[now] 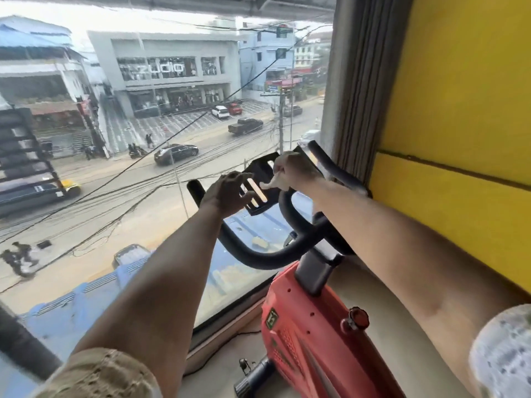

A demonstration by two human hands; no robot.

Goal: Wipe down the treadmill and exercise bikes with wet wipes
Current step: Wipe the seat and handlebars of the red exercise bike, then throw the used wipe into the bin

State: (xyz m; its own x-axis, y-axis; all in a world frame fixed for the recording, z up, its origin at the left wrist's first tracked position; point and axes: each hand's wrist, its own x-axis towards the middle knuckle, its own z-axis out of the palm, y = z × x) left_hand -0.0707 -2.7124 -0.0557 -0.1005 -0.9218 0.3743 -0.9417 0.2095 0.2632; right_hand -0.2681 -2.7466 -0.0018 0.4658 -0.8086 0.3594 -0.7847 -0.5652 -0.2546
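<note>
Right hand (293,168) pinches a white wet wipe (268,184) against the exercise bike's (301,326) black console bracket (260,207). Left hand (227,193), fingers spread wide, sits at the bracket's left edge, apparently bracing it. Recommendation: hold it steady, wipe every slot, then move to the handlebar (258,257) below the bracket.

The window glass (100,214) closes off the space beyond the black console (263,205); the yellow wall (459,124) and grooved pillar (353,104) crowd the right handlebar (324,162); open room lies left of the left handlebar (195,189) and above the red bike body (304,326).
</note>
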